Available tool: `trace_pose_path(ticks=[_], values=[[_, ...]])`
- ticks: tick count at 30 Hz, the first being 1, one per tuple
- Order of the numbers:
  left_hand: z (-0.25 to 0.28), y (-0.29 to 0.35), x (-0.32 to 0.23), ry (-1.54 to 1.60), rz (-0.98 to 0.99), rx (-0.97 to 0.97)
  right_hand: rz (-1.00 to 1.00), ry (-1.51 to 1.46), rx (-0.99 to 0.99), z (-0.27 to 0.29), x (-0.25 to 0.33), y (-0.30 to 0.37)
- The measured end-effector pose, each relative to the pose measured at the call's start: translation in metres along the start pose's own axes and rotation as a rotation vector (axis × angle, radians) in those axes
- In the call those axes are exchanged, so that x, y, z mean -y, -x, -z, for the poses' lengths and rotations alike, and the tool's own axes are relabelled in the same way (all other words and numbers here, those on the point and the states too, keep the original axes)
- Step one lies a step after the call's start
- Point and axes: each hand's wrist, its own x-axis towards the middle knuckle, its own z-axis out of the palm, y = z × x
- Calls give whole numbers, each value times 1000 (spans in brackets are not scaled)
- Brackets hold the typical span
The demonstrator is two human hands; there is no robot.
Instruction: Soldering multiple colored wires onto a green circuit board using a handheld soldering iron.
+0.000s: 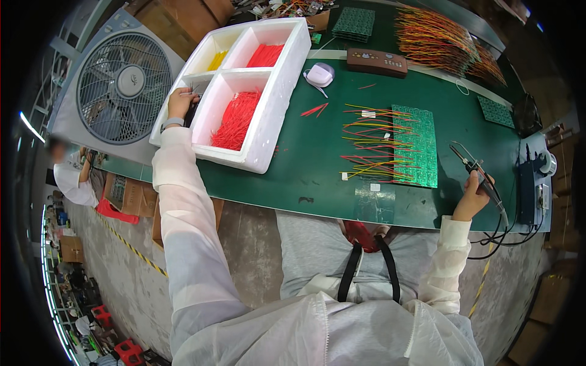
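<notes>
My left hand (180, 104) reaches into the near left compartment of a white foam box (279, 91). Its fingers are closed, with thin dark wires (193, 91) showing at the fingertips. Beside it, another compartment holds a pile of short red wires (237, 119). At the right, my right hand (472, 197) grips a soldering iron (482, 179), its bent tip pointing up and left. Between the hands lies a green circuit board panel (416, 146). Red and yellow wires (369, 145) stick out from its left side.
A box fan (128, 82) stands left of the foam box. A brown case (376, 62), a lilac case (320, 75) and a wire-covered stack (436, 41) lie farther back. The iron's blue station (530, 189) sits at the right edge. Another person (72, 174) is at far left.
</notes>
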Motion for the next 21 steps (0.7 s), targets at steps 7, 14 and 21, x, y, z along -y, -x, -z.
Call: trace_pose_path(ticks=[7,14,21], values=[[10,-5,2,-41,13,35,54,-3,5,-5,1,-1],[6,4,-10,207,70,52,21,-34,39,-1,-1,-2],[11,13,-22,218,95,39,16,-28,37,-2,-2,-1]])
